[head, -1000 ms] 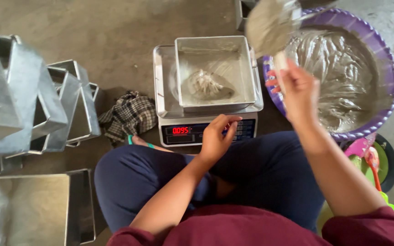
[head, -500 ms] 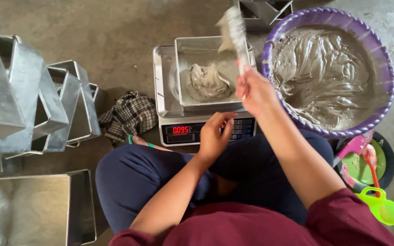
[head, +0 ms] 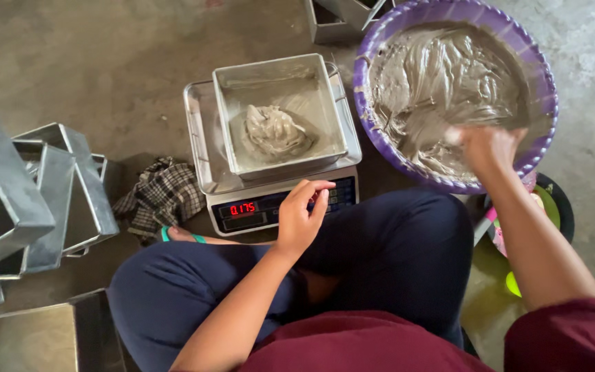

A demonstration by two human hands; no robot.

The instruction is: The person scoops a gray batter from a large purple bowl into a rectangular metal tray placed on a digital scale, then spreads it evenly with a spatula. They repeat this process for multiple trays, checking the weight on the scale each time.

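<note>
Head view: a seated person works on a concrete floor, looking down at their own lap and hands.
Step in hand: portioning grey batter by weight, as I judge it; the next move calls for a modest scoop carried to the tin without drips.
Left hand (head: 301,217): fingers loosely curled, holding nothing, tips touching the front edge of the scale (head: 270,200) at centre frame.
Right hand (head: 487,148): reaching into the purple tub (head: 545,89) at upper right; whether it grips anything I cannot tell.
Batter (head: 273,131): a small mound in the square metal tin (head: 280,114) on the scale's tray.
Signs: red lit digits on the scale's dark front panel.
Left of frame: empty metal tins (head: 49,200); a checked cloth (head: 160,196).
</note>
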